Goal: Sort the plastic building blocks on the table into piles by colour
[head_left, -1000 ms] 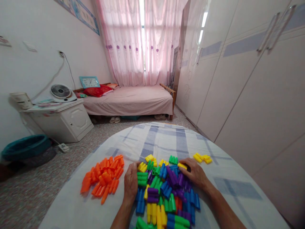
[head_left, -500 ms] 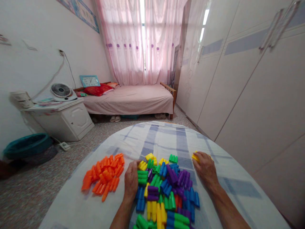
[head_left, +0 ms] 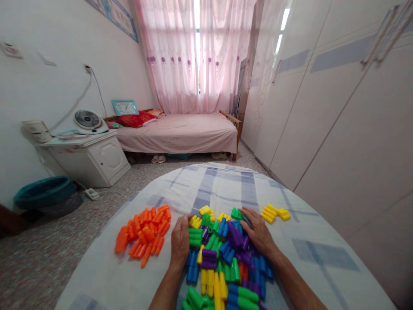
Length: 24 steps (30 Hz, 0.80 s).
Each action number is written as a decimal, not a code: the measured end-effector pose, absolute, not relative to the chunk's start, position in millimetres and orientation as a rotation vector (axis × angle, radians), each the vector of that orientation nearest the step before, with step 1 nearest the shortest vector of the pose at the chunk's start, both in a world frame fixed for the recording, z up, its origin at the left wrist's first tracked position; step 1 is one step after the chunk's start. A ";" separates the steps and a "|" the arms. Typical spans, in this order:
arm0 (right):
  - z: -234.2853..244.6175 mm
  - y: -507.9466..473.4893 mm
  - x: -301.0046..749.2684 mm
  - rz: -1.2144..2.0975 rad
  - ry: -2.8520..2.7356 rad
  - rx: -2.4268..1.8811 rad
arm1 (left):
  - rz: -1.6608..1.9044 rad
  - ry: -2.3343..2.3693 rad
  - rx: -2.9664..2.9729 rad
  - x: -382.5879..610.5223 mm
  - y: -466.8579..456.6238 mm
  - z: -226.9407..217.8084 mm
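Observation:
A pile of mixed plastic building blocks, shaped like joined tubes in green, purple, blue and yellow, covers the middle of the table. My left hand (head_left: 180, 241) rests along the pile's left side, loosely bent, its fingertips by a yellow block (head_left: 195, 221) and a green block (head_left: 195, 237); part of its fingers is hidden. Over the pile's right side reaches my right hand (head_left: 259, 233), fingers apart, close to a green block (head_left: 236, 213) and purple blocks (head_left: 235, 234). No block shows in its grasp. A small group of yellow blocks (head_left: 269, 213) lies apart at the right.
An orange block heap (head_left: 146, 232) lies left of my left hand. The round table (head_left: 226, 181) has a checked cloth. Beyond are a bed (head_left: 180, 131), a white cabinet (head_left: 106, 161) with a fan (head_left: 87, 119), a bin (head_left: 45, 193) and a tall wardrobe (head_left: 322, 107).
My right hand has left the yellow blocks at the right and moved leftward onto the mixed pile. Those yellow blocks now lie uncovered. My left hand has stayed beside the pile.

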State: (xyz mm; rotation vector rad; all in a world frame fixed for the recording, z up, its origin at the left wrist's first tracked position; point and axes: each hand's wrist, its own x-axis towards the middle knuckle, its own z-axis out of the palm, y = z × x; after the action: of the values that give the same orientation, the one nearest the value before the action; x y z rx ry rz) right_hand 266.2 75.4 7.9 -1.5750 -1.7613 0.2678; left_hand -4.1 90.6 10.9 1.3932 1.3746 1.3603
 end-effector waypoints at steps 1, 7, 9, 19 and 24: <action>6.8 75.7 267.1 0.289 -1.769 -1.583 | 1.361 1.374 1.396 -4.1 90.4 11.5; 10.5 73.5 270.3 0.334 -1.792 -1.575 | 1.362 1.383 1.434 -3.5 88.9 16.1; 13.2 71.8 269.2 0.330 -1.780 -1.573 | 1.362 1.386 1.436 -3.6 88.9 15.9; 36.5 90.5 248.5 0.314 -1.937 -1.471 | 1.385 1.356 1.442 -3.0 88.9 13.7; 46.6 112.9 236.9 0.512 -2.313 -1.497 | 1.367 1.372 1.432 -2.0 86.5 17.1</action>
State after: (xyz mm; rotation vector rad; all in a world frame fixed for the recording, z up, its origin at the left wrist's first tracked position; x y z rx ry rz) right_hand 236.9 112.9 46.6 -1.4968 -2.3130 0.5122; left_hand -2.0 86.5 17.1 1.4321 1.3724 1.3671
